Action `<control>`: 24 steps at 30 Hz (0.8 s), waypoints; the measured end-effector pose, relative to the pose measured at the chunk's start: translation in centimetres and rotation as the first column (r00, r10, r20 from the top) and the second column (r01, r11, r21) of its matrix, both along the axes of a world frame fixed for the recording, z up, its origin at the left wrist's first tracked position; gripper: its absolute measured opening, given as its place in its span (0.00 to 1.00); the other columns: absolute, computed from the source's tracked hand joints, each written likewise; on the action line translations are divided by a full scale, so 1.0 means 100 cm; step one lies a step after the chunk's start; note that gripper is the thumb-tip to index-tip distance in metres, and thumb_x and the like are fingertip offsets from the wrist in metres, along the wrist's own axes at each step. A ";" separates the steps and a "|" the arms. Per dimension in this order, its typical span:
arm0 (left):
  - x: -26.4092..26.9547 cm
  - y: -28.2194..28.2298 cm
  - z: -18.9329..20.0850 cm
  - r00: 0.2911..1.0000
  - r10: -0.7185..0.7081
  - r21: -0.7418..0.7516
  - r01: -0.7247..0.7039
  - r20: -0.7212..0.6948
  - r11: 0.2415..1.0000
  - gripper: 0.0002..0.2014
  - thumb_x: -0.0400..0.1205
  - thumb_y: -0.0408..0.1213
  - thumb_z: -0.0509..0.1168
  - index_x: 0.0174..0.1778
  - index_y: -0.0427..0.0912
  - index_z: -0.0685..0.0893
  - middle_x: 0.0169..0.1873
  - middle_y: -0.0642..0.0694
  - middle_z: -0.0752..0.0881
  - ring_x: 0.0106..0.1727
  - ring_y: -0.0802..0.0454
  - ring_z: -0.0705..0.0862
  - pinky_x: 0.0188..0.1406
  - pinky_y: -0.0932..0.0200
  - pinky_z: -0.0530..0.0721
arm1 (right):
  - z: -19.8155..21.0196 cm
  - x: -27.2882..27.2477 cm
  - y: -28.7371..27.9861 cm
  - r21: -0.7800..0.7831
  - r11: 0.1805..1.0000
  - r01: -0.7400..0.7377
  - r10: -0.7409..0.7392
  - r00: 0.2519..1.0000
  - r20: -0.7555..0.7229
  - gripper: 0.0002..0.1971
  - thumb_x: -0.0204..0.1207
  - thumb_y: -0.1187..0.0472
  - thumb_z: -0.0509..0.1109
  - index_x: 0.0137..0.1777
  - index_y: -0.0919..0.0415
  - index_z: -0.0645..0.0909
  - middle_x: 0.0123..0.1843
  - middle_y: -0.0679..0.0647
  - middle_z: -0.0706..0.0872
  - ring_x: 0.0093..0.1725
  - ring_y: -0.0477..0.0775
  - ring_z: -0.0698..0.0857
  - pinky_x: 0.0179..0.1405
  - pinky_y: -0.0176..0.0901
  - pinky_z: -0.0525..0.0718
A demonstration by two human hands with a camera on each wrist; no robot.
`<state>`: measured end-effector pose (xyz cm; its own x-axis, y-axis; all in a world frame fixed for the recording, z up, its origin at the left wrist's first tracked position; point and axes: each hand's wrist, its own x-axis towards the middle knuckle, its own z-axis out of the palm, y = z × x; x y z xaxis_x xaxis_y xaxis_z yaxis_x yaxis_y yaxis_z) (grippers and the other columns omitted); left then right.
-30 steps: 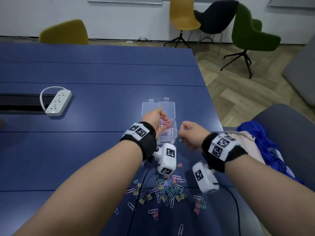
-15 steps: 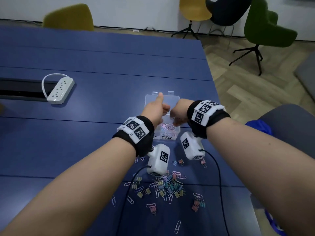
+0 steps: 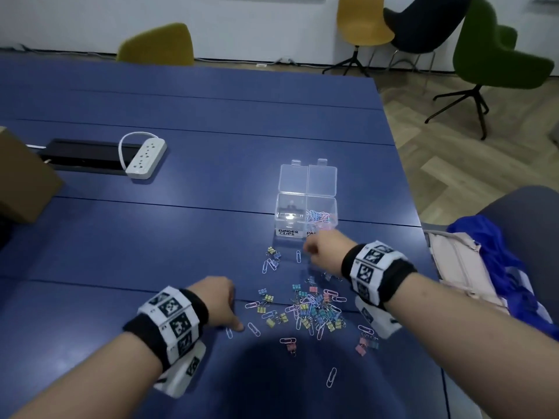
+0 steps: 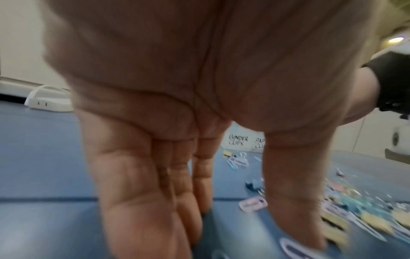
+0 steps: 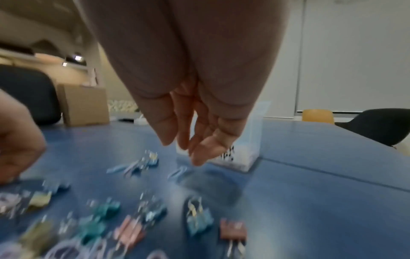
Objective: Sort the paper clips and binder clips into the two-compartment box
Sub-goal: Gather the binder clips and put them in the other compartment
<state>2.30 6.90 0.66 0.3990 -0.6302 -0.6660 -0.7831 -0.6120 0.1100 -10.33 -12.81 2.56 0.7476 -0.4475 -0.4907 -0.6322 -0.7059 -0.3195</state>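
Observation:
The clear two-compartment box [image 3: 306, 204] stands open on the blue table, lid [image 3: 307, 179] laid back. Its left half, labelled BINDER CLIPS, looks empty; the right half holds pastel paper clips [image 3: 320, 217]. A mixed pile of paper clips and binder clips [image 3: 313, 311] lies nearer me. My left hand [image 3: 225, 305] is down on the table left of the pile, fingers [image 4: 144, 201] straight, thumb [image 4: 295, 219] touching a white paper clip [image 4: 292, 249]. My right hand [image 3: 320, 252] hovers just in front of the box, its fingers [image 5: 195, 150] hanging relaxed and holding nothing, beside a lone paper clip [image 3: 299, 256].
A white power strip [image 3: 145, 158] and a black cable slot [image 3: 81, 155] lie far left, by a cardboard box [image 3: 24, 176]. The table's right edge runs close to the clip box. A pink bag [image 3: 459, 267] and blue cloth [image 3: 499, 261] lie on a grey seat.
Both hands have come back from over the box toward me. The left one dropped to the table left of the pile; the right one stopped just in front of the box.

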 end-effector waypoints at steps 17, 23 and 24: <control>-0.015 0.011 -0.039 0.908 0.286 -0.535 -0.413 -0.306 0.737 0.09 0.71 0.27 0.67 0.38 0.47 0.78 0.34 0.52 0.83 0.31 0.60 0.79 0.34 0.79 0.75 | -0.050 0.025 0.025 -0.067 0.992 0.106 -0.108 0.993 -0.035 0.10 0.74 0.74 0.60 0.52 0.64 0.78 0.51 0.61 0.84 0.48 0.63 0.85 0.45 0.48 0.84; -0.019 0.002 -0.046 0.941 0.236 -0.542 -0.334 -0.244 0.771 0.11 0.71 0.32 0.73 0.43 0.45 0.79 0.43 0.50 0.84 0.38 0.54 0.81 0.44 0.63 0.82 | -0.047 0.038 0.036 0.024 0.996 0.082 -0.085 0.987 0.134 0.11 0.73 0.72 0.61 0.36 0.56 0.74 0.47 0.56 0.83 0.48 0.59 0.83 0.54 0.48 0.82; -0.021 0.002 -0.046 0.959 0.218 -0.546 -0.283 -0.183 0.788 0.11 0.72 0.35 0.73 0.46 0.45 0.79 0.44 0.51 0.82 0.40 0.53 0.80 0.46 0.60 0.80 | -0.046 0.042 0.039 0.032 0.997 0.074 -0.079 0.978 0.193 0.11 0.73 0.72 0.61 0.35 0.56 0.74 0.46 0.56 0.81 0.47 0.58 0.81 0.52 0.47 0.80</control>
